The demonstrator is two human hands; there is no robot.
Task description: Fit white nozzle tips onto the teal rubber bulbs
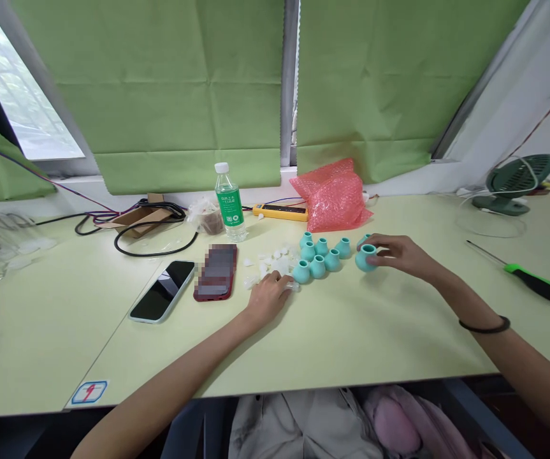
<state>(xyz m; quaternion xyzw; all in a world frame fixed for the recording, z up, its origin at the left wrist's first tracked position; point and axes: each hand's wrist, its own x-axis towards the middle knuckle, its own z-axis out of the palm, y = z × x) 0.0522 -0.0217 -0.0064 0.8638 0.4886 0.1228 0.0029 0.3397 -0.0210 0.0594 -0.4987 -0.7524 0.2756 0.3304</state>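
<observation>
Several small teal bulb-shaped pieces (321, 256) stand clustered on the pale green table (332, 338). My right hand (399, 254) is closed around one teal piece (366, 257) lying on its side, just right of the cluster. My left hand (269, 296) rests on the table with its fingers pinched on a small clear plastic part (293, 286), next to the nearest teal piece. A scatter of small white plastic parts (269, 262) lies just beyond my left hand.
Two phones (164, 290) (216, 272) lie left of my left hand. A water bottle (230, 204), a pink bubble-wrap bag (332, 194), a yellow tool (280, 211) and cables (141, 229) sit further back. A green-handled screwdriver (533, 280) and a small fan (516, 182) are at right.
</observation>
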